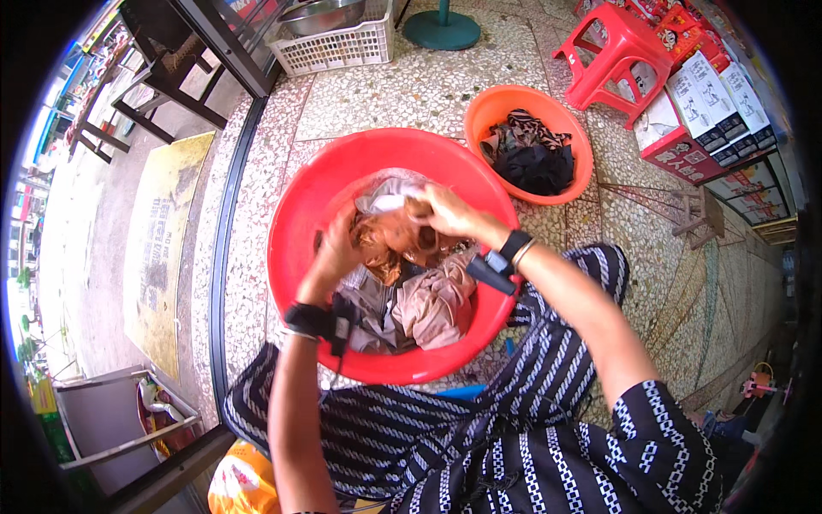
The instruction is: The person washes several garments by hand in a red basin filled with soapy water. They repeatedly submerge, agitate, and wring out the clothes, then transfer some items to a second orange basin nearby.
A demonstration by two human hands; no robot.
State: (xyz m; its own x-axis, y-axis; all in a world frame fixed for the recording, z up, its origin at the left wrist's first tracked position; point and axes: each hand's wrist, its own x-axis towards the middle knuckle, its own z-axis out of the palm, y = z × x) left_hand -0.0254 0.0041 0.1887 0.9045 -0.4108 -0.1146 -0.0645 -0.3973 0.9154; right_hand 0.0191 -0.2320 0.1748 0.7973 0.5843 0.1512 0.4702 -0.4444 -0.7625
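Note:
A large red plastic basin (398, 369) stands on the floor before me, with wet clothes and some water inside. My left hand (337, 247) grips the left side of a wet brown garment (388, 234), blurred by motion. At the garment's upper right, my right hand (453, 209) has a bunched piece of it between the fingers. Below lie a pinkish-beige cloth (440, 305) and a grey cloth (372, 308). A whitish cloth (392, 193) shows behind the brown garment. Each wrist wears a black strap with a small device.
An orange basin (475, 119) of dark clothes (536, 160) touches the red one's upper right. A red plastic stool (616, 58) and stacked boxes (706, 109) stand farther right. At the top sits a white plastic crate (340, 48) holding a metal bowl (321, 16). A door track (234, 193) runs along the left.

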